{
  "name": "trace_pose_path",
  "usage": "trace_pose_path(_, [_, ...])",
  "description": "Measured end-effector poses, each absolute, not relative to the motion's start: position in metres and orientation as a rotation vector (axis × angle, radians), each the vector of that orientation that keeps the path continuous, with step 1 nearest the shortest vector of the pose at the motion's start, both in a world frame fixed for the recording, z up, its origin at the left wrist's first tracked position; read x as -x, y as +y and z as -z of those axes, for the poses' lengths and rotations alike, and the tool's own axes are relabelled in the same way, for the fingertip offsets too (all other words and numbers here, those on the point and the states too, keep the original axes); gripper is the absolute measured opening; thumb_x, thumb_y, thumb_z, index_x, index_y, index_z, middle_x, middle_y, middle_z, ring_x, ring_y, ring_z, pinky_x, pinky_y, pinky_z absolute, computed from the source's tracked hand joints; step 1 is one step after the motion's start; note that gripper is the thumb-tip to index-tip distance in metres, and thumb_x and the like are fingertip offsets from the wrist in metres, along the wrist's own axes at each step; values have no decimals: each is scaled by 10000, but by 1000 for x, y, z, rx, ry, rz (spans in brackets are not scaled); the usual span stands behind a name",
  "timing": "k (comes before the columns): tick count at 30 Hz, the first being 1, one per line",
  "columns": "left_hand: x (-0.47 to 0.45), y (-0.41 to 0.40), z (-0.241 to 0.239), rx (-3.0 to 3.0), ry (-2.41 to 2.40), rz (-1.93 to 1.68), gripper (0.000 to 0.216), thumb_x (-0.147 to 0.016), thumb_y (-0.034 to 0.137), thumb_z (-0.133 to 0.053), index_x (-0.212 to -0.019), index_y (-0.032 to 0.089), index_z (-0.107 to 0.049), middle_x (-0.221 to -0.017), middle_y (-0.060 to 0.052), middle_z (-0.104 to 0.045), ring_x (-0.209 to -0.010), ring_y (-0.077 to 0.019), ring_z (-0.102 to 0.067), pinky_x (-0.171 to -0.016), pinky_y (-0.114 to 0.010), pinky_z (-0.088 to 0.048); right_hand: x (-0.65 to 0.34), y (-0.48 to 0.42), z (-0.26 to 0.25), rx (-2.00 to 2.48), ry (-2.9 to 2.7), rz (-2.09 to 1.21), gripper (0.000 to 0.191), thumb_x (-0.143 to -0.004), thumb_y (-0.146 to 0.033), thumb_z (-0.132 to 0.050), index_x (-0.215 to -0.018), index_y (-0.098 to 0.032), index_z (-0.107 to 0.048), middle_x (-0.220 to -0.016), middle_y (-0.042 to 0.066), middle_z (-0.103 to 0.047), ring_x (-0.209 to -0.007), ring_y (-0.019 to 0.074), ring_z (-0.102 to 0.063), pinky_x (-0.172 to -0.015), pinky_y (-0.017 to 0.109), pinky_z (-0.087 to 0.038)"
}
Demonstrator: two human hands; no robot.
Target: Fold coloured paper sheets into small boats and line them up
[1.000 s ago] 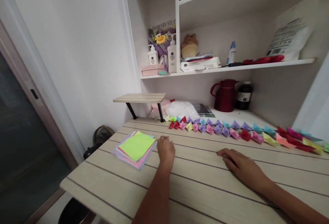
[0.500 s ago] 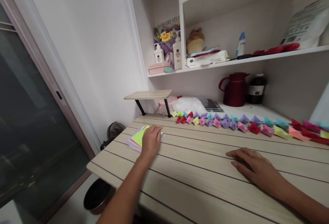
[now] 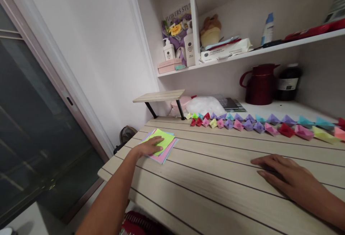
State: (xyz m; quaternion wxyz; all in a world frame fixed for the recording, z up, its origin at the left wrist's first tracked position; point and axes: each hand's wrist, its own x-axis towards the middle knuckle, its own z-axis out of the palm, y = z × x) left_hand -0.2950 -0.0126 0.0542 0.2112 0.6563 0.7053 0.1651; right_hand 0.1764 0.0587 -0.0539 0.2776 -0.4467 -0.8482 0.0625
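My left hand [image 3: 149, 146] touches stacked colored paper [image 3: 167, 138] left of center; my right hand [image 3: 292, 178] lies on the tabletop [image 3: 210, 172], lower right.

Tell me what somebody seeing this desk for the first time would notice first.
Probably the rows of colorful folded paper shapes running along the back of the desk. Next might come the bright yellow-green sheet atop the paper stack on the desk's left side, with the left hand over part of it. The dark red jug also stands out, behind the shapes toward the right, beside a dark bottle.
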Motion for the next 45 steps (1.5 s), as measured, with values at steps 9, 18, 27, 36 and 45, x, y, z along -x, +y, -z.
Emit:
trace_pose_path(9, [318, -21, -72, -1774, 1590, -222, 907, -617, 524, -773, -1415, 339, -382, -1532, -8, -319, -1389, -290, -301, -1106, -370, -289, -184, 68, 63, 1203, -2323, -164, 364, -825, -565, -485, -1085, -367, -644, -1140, 28, -653, -1072, 298, -586, -901, 450, -470])
trace_pose_path(18, [330, -26, -57, -1786, 1522, -339, 784, -725, 451, -706, -1423, 327, -373, -1520, -16, -346, -1370, -315, -319, -1086, -397, -296, -187, 74, 71, 1214, -2328, -150, 376, -815, -585, -485, -1095, -387, -639, -1153, 23, -646, -1077, 285, -583, -916, 452, -468])
trace_pose_path(27, [332, -28, -47, -1845, 1472, -381, 729, -721, 470, -715, -1383, 342, -437, -1557, 8, -254, -1440, -271, -166, -1159, -393, -136, -189, 74, 70, 1223, -2324, -149, 363, -804, -579, -495, -1086, -407, -647, -1163, 28, -647, -1100, 289, -577, -925, 453, -467])
trace_pose_path(36, [334, -26, -40, -1862, 1462, -421, 667, -746, 451, -699, -1362, 337, -470, -1558, 4, -246, -1439, -264, -172, -1168, -399, -114, -188, 74, 70, 1220, -2341, -151, 381, -816, -588, -478, -1103, -396, -636, -1159, 20, -646, -1094, 278, -578, -936, 450, -461])
trace_pose_path(45, [330, -28, -41, -1794, 1438, -494, 608, -775, 462, -666, -1344, 335, -494, -1549, 2, -271, -1442, -263, -161, -1172, -421, -83, -190, 74, 69, 1208, -2355, -144, 397, -815, -607, -474, -1103, -387, -636, -1168, 16, -645, -1095, 281, -579, -939, 456, -464])
